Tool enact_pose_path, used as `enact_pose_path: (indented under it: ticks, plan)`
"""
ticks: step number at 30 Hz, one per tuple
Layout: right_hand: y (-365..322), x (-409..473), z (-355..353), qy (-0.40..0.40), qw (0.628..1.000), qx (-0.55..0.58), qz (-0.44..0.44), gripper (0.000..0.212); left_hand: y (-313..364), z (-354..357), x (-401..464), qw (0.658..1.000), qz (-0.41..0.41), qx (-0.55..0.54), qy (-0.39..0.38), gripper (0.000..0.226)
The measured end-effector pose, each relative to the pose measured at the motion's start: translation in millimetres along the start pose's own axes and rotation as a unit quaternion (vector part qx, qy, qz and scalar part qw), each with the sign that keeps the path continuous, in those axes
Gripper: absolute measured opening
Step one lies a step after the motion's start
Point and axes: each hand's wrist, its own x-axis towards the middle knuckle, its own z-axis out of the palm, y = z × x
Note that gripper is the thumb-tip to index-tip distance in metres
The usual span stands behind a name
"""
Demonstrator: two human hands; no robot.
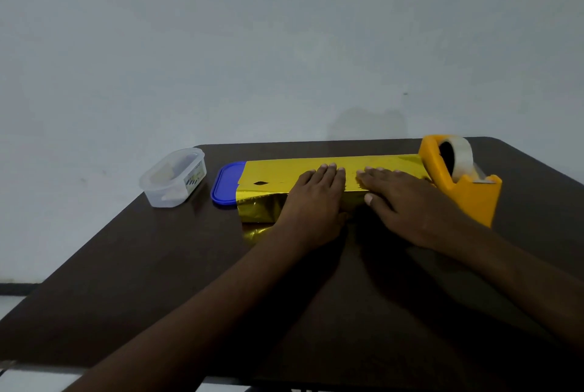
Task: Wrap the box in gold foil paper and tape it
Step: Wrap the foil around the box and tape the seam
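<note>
Gold foil paper [275, 175] lies folded over a box at the middle of the dark table; the box itself is hidden under it. The foil has a small tear near its left end. My left hand [313, 198] rests flat on the foil's top and front face, fingers together. Just to its right, my right hand [401, 198] also presses flat on the foil. An orange tape dispenser [467, 192] with a clear tape roll [461, 154] stands at the foil's right end, touching it.
A blue lid [226, 183] pokes out from under the foil's left end. A clear plastic container [173, 178] sits at the table's far left corner. The dark brown table [158, 265] backs onto a pale wall.
</note>
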Motion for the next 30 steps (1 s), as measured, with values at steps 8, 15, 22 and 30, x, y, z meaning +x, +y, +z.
enact_pose_path:
  ticks: [8,15,22,30]
  plan:
    - [18.4,-9.2,-13.2,0.042,0.994,-0.062,0.080,0.046,0.0,0.2,1.5,1.000,-0.008,-0.025,-0.005,0.078]
    - [46.5,-28.2,-59.3,0.248,0.947,-0.048,0.196,0.031,5.8,-12.0,12.3,0.997,-0.032,-0.063,0.032,0.056]
    - [83.1,-30.8,-76.0,0.182,0.922,-0.021,0.340,0.033,45.6,-25.6,59.7,0.990,0.060,-0.120,0.051,0.066]
    - [80.3,-22.1,-91.8,0.025,0.843,0.317,0.434,0.026,91.7,-9.0,111.0,0.973,0.090,-0.199,-0.075,0.132]
